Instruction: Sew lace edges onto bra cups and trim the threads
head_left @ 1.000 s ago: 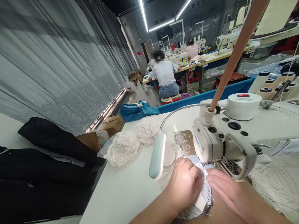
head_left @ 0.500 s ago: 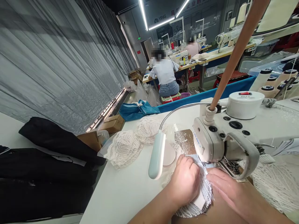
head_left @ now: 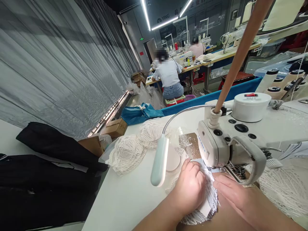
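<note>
White lace fabric [head_left: 211, 199] lies under the head of a white sewing machine [head_left: 213, 144], with a pale strip [head_left: 205, 208] on it. My left hand [head_left: 192, 184] is closed on the lace, its fingers curled just left of the needle area. At the lace's right edge rests my right hand [head_left: 231, 189], fingers stretched and close together, the tips touching the fabric edge. The needle itself is hidden by the machine head.
Stacked lace cups [head_left: 127, 154] and a lamp [head_left: 160, 162] on a bendable neck stand left of the machine. More lace [head_left: 284, 189] lies at the right, below thread cones [head_left: 274, 91]. Dark cloth [head_left: 48, 186] is far left. Two people sit at machines beyond.
The whole view has shifted slightly, so things appear a little further left. Both hands keep nearly the same place on the lace.
</note>
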Demonstrator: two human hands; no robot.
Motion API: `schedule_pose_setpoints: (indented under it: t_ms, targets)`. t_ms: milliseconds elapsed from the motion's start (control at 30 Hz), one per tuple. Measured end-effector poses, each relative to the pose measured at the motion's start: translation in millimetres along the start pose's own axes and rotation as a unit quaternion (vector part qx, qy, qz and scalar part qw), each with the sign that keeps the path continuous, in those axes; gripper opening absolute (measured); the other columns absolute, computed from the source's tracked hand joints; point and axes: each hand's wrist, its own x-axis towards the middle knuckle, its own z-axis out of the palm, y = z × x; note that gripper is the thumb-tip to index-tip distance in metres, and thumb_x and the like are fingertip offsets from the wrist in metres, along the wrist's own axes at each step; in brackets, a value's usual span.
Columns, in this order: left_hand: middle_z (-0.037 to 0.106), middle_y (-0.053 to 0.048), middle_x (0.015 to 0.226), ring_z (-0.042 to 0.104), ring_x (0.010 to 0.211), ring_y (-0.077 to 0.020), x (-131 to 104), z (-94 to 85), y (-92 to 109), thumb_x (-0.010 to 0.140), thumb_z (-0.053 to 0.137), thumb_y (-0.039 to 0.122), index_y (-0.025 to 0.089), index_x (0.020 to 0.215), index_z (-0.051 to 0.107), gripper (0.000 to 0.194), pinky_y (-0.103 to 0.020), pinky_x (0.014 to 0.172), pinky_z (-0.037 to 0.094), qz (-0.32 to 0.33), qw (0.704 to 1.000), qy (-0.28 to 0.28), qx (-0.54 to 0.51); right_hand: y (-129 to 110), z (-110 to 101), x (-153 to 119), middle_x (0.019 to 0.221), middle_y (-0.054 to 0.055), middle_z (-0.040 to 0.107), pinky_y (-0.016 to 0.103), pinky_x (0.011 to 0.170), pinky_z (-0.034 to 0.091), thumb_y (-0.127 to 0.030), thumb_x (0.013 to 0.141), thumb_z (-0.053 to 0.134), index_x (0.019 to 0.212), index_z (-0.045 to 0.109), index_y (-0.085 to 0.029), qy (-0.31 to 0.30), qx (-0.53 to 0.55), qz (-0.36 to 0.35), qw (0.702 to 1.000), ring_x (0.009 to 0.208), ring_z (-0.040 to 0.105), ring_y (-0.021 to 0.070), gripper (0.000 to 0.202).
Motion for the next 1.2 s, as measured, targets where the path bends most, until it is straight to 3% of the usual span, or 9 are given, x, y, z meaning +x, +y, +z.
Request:
schedule_pose_setpoints:
  t_ms: [100, 200, 300, 400, 700, 1033, 1200]
  targets:
    - [0.054, -0.006, 0.078, 0.051, 0.078, -0.0195, 0, -0.7, 1, 0.083, 0.046, 0.009, 0.017, 0.073, 0.050, 0.014, -0.042, 0.090, 0.045, -0.004, 1.000, 0.000, -0.001, -1, -4, 2, 0.067, 0.003, 0.065, 0.030, 0.062, 0.057, -0.003, 0.084, 0.033, 0.094, 0.066, -0.023, 0.022, -0.010, -0.019, 1.000, 0.076, 0.070, 0.0218, 0.039]
    - [0.056, -0.007, 0.078, 0.053, 0.079, -0.0202, 0, -0.7, 2, 0.084, 0.044, 0.009, 0.017, 0.073, 0.050, 0.015, -0.043, 0.091, 0.046, -0.008, 1.000, -0.001, 0.000, -2, -7, 3, 0.075, 0.004, 0.070, 0.030, 0.056, 0.057, -0.001, 0.081, 0.035, 0.093, 0.065, -0.021, 0.029, -0.014, -0.038, 0.999, 0.071, 0.070, 0.0212, 0.039]
    - [0.057, -0.007, 0.080, 0.055, 0.080, -0.0207, -1, 0.5, 2, 0.085, 0.044, 0.009, 0.017, 0.075, 0.051, 0.015, -0.047, 0.095, 0.044, -0.011, 1.000, 0.001, 0.002, -3, -9, 3, 0.092, 0.008, 0.074, 0.031, 0.062, 0.058, 0.000, 0.079, 0.036, 0.095, 0.065, -0.020, 0.037, -0.027, -0.048, 0.998, 0.076, 0.072, 0.0210, 0.039]
    - [0.060, -0.007, 0.084, 0.057, 0.085, -0.0214, -1, 1.3, 2, 0.086, 0.043, 0.009, 0.017, 0.079, 0.052, 0.014, -0.048, 0.097, 0.044, -0.013, 1.000, 0.003, -0.007, -3, -9, 4, 0.097, 0.008, 0.074, 0.029, 0.065, 0.058, 0.000, 0.080, 0.036, 0.096, 0.065, -0.020, 0.036, -0.036, -0.048, 0.998, 0.080, 0.072, 0.0203, 0.038]
    - [0.061, -0.009, 0.092, 0.056, 0.091, -0.0229, 3, -1.4, 7, 0.087, 0.044, 0.008, 0.017, 0.086, 0.056, 0.015, -0.047, 0.091, 0.047, -0.033, 0.999, 0.001, -0.019, -3, -9, 3, 0.092, 0.006, 0.076, 0.033, 0.063, 0.060, -0.002, 0.080, 0.037, 0.097, 0.066, -0.021, 0.017, -0.039, -0.041, 0.998, 0.077, 0.073, 0.0217, 0.039]
    - [0.057, -0.007, 0.081, 0.053, 0.081, -0.0216, 3, 9.0, 2, 0.084, 0.048, 0.007, 0.016, 0.075, 0.053, 0.014, -0.043, 0.082, 0.048, -0.057, 0.998, 0.028, 0.009, 2, 1, -3, 0.104, 0.006, 0.075, 0.033, 0.066, 0.057, -0.001, 0.079, 0.037, 0.108, 0.065, -0.021, 0.014, -0.087, -0.025, 0.996, 0.080, 0.073, 0.0206, 0.045]
    - [0.055, -0.006, 0.080, 0.051, 0.079, -0.0215, 3, 7.8, 1, 0.085, 0.049, 0.009, 0.017, 0.073, 0.051, 0.015, -0.039, 0.075, 0.048, -0.080, 0.996, 0.024, 0.014, 5, 6, -6, 0.098, 0.005, 0.075, 0.032, 0.061, 0.055, 0.002, 0.075, 0.038, 0.109, 0.065, -0.020, 0.010, -0.126, -0.017, 0.992, 0.079, 0.073, 0.0209, 0.049]
